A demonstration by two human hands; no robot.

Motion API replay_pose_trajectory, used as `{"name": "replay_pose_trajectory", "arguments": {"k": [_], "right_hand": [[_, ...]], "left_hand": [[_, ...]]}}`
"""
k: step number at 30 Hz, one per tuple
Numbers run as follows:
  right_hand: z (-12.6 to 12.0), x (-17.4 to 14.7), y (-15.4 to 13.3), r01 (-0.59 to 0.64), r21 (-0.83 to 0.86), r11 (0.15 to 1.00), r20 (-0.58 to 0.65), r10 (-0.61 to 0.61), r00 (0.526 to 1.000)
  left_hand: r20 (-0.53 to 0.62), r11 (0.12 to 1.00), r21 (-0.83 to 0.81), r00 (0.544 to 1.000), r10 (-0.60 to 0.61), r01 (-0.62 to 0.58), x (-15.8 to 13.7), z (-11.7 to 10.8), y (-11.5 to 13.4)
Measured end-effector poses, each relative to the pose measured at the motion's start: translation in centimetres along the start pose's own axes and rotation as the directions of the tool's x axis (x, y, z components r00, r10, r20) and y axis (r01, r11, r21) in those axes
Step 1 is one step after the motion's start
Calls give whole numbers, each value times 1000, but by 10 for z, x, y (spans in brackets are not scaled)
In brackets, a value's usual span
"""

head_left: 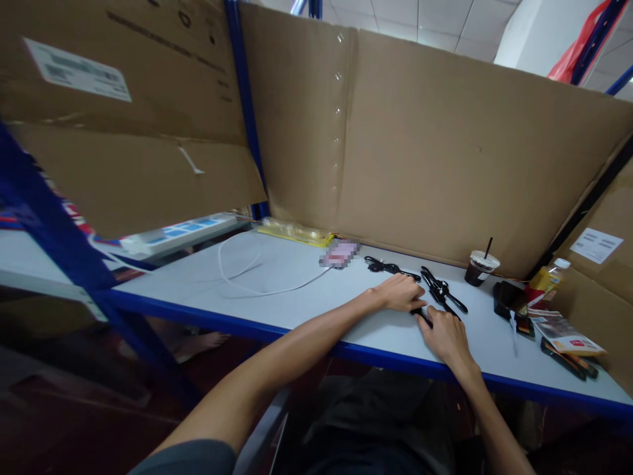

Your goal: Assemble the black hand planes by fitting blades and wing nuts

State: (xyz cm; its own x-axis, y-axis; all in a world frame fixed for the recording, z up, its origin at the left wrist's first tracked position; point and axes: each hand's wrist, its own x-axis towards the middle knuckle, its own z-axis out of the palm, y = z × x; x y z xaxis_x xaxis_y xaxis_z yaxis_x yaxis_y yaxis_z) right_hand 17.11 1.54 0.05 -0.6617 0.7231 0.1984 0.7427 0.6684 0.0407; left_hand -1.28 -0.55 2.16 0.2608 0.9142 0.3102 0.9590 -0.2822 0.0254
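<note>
A pale grey surface (297, 309) with a blue front edge carries everything, boxed in by a cardboard panel (445, 152) along its back edge; ceiling tiles (390, 16) show above. Close to the front edge, right of its middle, the left hand (398, 292) and right hand (445, 335) are both curled closed on a small black piece (424, 317). Two long black parts (439, 288) lie just beyond (one partly behind the left hand). A lidded cup (481, 267) stands toward the back edge; a bottle (546, 280) and a packet (566, 333) crowd the right end.

White labels (79, 69) sit on the left and right cartons, their print too small to read; the packet's red mark is illegible too. The pink phone (339, 253) near the back edge is pixelated, and the fingers hide most of the black piece.
</note>
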Motion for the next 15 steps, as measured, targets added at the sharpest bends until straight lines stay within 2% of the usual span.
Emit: {"name": "replay_pose_trajectory", "arguments": {"k": [7,15], "right_hand": [[-6,0,-3,-20,-2,1000,45,20,999],[-3,0,-1,-16,4,1000,38,16,999]], "left_hand": [[-2,997,34,998,-71,71,2,1,0],[-6,1000,-3,1000,-21,21,-1,-2,0]]}}
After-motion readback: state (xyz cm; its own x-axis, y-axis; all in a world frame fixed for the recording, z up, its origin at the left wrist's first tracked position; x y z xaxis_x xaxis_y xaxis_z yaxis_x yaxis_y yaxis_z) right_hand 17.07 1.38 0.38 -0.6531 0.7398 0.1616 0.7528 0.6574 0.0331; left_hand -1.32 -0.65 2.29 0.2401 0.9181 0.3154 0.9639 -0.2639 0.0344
